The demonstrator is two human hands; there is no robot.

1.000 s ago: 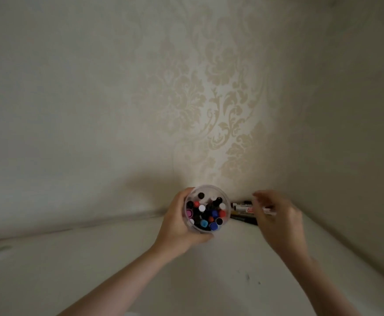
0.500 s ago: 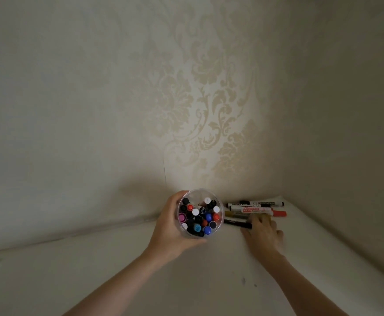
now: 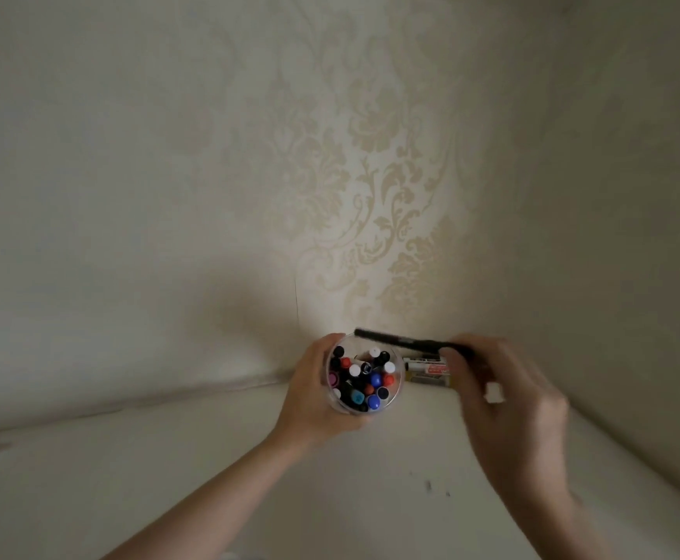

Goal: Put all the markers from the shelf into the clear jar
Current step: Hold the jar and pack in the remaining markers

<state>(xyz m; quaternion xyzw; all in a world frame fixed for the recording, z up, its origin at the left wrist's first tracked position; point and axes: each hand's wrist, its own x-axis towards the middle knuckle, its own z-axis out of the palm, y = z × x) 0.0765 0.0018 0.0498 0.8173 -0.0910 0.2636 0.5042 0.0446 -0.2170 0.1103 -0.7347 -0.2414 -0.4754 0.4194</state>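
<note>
Cream damask wallpaper (image 3: 370, 163) rises behind a pale shelf (image 3: 168, 458) tucked into a dim corner. At the shelf's back edge, the person's left hand (image 3: 310, 402) wraps around a clear jar (image 3: 364, 377) packed with upright markers, their black, white, red, blue and pink caps showing. Just right of it, the right hand (image 3: 504, 394), blurred, pinches one end of a black marker (image 3: 399, 340), held nearly level with its free end above the jar's far rim. Between the two hands, against the wall, a few loose markers (image 3: 427, 369) lie on the shelf, partly hidden behind the right hand's fingers. Small dark specks (image 3: 435, 487) dot the shelf below the right wrist.
</note>
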